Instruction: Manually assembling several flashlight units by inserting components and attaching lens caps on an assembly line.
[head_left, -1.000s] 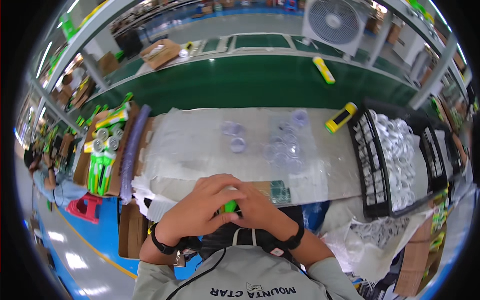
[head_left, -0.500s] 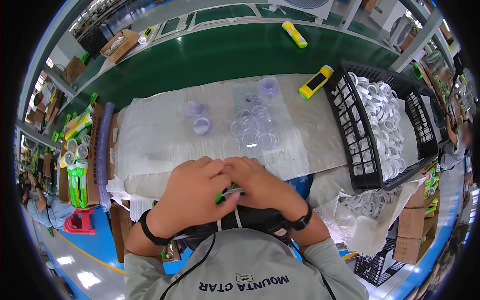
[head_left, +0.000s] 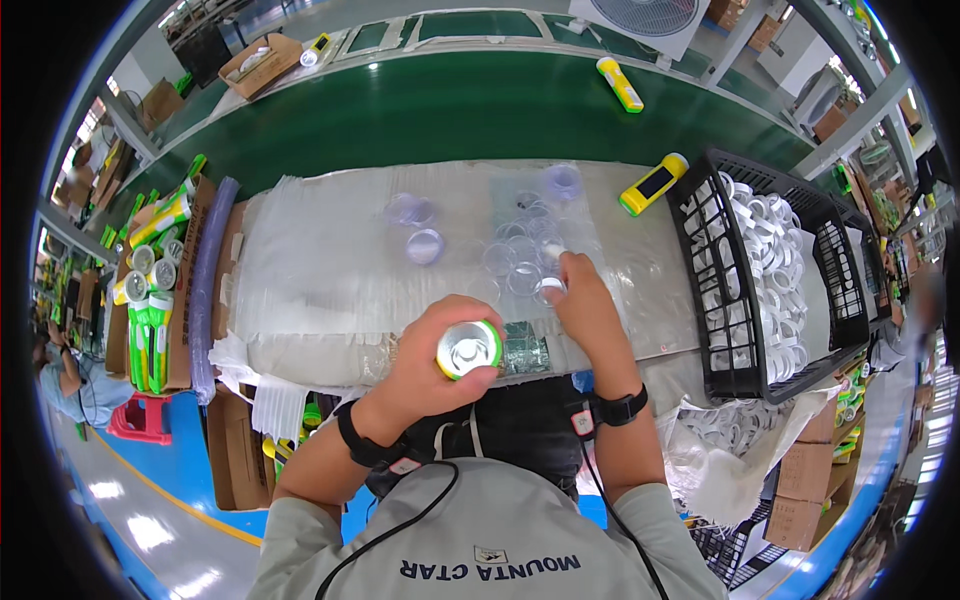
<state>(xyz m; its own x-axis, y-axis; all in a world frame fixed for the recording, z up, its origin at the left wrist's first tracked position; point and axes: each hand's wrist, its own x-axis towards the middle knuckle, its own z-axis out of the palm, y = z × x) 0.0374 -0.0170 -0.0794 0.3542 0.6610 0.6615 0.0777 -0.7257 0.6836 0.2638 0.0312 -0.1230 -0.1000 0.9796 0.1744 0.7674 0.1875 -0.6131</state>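
Left hand: fingers clamped around green-and-yellow round-headed flashlight, near side, centre, silver end facing up.
Right hand: fingertips at clear round plastic discs, farther, right of flashlight; grip impossible to tell.

The surface, covered in pale sheeting, spreads ahead of the left grip. Beyond that grip lie several clear round pieces; clear rings cluster just left of the right grip. Farther out, rightward of it, a yellow torch lies near a black crate.
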